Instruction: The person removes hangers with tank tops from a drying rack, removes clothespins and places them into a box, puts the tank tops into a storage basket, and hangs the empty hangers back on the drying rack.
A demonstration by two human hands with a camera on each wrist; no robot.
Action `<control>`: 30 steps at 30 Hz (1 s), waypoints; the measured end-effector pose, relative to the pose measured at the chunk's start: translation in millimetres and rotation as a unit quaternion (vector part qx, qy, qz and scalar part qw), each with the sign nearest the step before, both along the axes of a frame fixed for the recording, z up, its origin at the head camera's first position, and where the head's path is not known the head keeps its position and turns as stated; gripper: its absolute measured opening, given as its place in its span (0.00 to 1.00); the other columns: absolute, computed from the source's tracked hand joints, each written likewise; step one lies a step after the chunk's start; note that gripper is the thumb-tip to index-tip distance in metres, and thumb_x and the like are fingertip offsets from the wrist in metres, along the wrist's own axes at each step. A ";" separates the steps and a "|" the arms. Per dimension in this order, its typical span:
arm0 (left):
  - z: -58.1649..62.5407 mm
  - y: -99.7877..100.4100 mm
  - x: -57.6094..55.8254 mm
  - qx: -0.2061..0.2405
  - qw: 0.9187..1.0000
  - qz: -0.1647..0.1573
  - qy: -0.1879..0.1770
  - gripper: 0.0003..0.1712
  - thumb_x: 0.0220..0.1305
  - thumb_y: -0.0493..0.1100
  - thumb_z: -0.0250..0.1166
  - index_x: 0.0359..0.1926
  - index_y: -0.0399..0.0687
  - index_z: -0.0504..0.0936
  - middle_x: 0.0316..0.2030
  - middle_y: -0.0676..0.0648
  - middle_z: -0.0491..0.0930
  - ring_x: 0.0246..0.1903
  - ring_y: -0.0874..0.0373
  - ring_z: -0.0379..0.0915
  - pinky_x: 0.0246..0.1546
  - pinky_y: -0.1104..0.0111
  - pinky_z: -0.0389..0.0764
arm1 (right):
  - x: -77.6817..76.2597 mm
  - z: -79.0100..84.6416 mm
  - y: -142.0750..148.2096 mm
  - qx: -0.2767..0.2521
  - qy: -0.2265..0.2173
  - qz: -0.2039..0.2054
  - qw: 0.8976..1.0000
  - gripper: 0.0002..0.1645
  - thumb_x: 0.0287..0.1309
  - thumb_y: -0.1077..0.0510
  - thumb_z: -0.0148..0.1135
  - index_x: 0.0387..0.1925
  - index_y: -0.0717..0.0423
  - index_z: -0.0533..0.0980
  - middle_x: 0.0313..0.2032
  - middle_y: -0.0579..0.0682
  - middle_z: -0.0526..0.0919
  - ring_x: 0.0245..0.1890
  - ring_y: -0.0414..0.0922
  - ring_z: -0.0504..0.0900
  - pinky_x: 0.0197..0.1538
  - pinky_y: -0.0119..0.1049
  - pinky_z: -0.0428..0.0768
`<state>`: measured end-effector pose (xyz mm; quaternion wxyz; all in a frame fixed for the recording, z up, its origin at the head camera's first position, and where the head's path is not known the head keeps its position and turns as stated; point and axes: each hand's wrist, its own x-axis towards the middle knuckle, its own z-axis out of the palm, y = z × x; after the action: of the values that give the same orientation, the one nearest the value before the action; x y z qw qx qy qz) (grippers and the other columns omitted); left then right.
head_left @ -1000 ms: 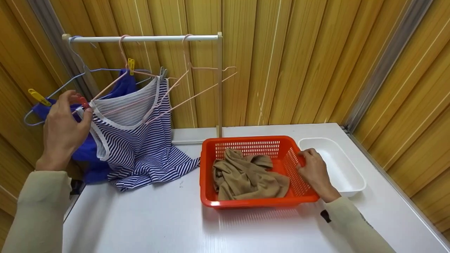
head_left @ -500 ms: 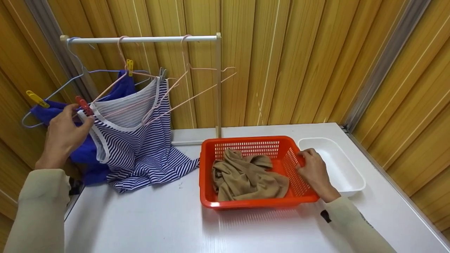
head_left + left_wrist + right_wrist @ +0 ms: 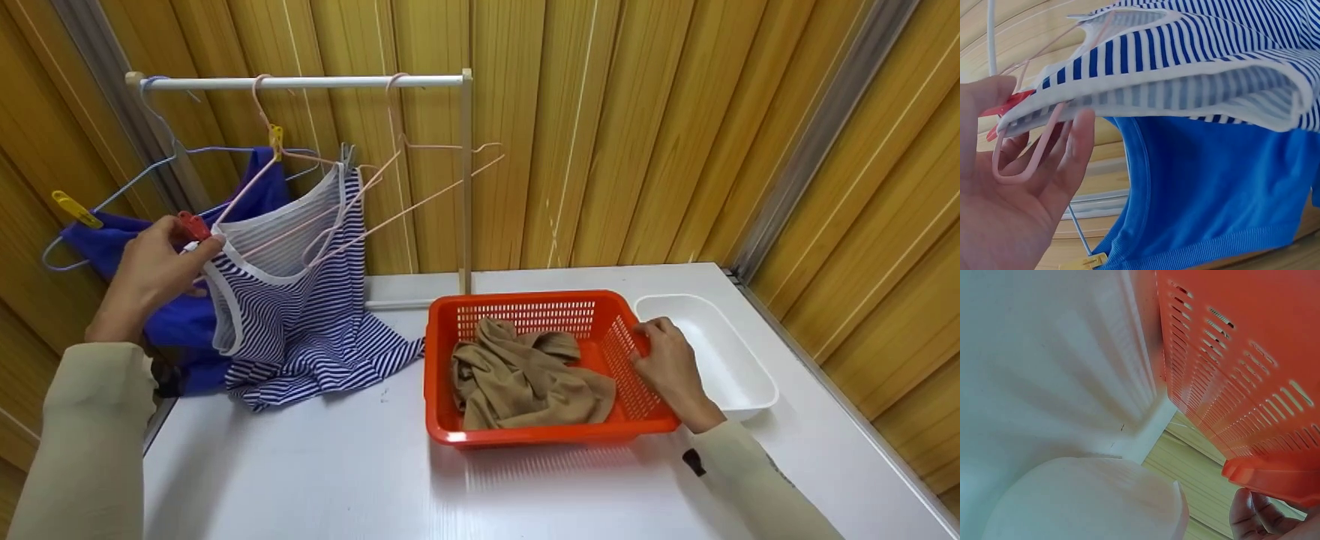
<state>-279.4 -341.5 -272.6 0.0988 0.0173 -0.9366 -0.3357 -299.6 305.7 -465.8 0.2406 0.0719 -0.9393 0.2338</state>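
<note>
A navy-and-white striped tank top [image 3: 292,322] hangs on a pink wire hanger [image 3: 244,191]. At its left shoulder my left hand [image 3: 161,262] pinches a red clothespin [image 3: 196,225], thumb at the white strap. In the left wrist view, the hanger's rounded end [image 3: 1019,179] lies between thumb and fingers. A grey clothespin [image 3: 347,155] clips the other shoulder. My right hand [image 3: 670,367] grips the right rim of a red basket [image 3: 551,433], which holds a bunched brown garment [image 3: 532,375]. The right wrist view shows fingertips [image 3: 1241,512] under that rim.
Behind the tank top hangs a blue garment [image 3: 184,315] on a blue hanger with yellow clothespins [image 3: 77,210]. Another pink hanger [image 3: 450,191] hangs bare on the white rack bar [image 3: 337,82]. A white tub [image 3: 739,367] stands right of the basket.
My left hand draws slightly back from the red clothespin, then comes onto it again and shifts right; clothespin and shoulder strap tilt and move right. The right hand stays on the basket.
</note>
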 end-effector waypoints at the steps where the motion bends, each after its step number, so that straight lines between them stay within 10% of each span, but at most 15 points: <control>1: 1.0 1.2 -1.3 0.004 1.000 -0.006 -0.010 0.46 0.68 0.68 0.51 0.69 0.33 0.57 0.58 0.24 0.68 0.47 0.35 0.74 0.27 0.70 0.84 | 0.3 -0.1 0.0 -0.001 -0.001 -0.001 1.000 0.22 0.44 0.68 0.66 0.46 0.68 0.79 0.44 0.64 0.77 0.47 0.63 0.77 0.51 0.58 0.75; 9: 1.7 9.3 -10.3 0.023 0.998 -0.030 -0.058 0.47 0.68 0.69 0.49 0.69 0.34 0.60 0.57 0.27 0.72 0.47 0.41 0.77 0.36 0.64 0.85 | 1.4 0.5 0.2 -0.002 -0.005 -0.006 1.000 0.22 0.44 0.68 0.66 0.46 0.68 0.79 0.44 0.64 0.77 0.46 0.63 0.78 0.51 0.58 0.75; 30: -13.5 13.4 -8.6 0.010 0.999 0.010 0.040 0.36 0.70 0.65 0.51 0.57 0.36 0.72 0.47 0.33 0.77 0.26 0.62 0.74 0.25 0.76 0.77 | 0.6 -0.3 0.8 0.010 -0.007 -0.007 1.000 0.21 0.45 0.68 0.66 0.46 0.66 0.80 0.45 0.63 0.78 0.47 0.62 0.78 0.49 0.58 0.76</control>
<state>-288.0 -328.1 -286.2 0.1390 0.0141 -0.9284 -0.3444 -299.0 306.6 -466.1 0.2351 0.0664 -0.9437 0.2231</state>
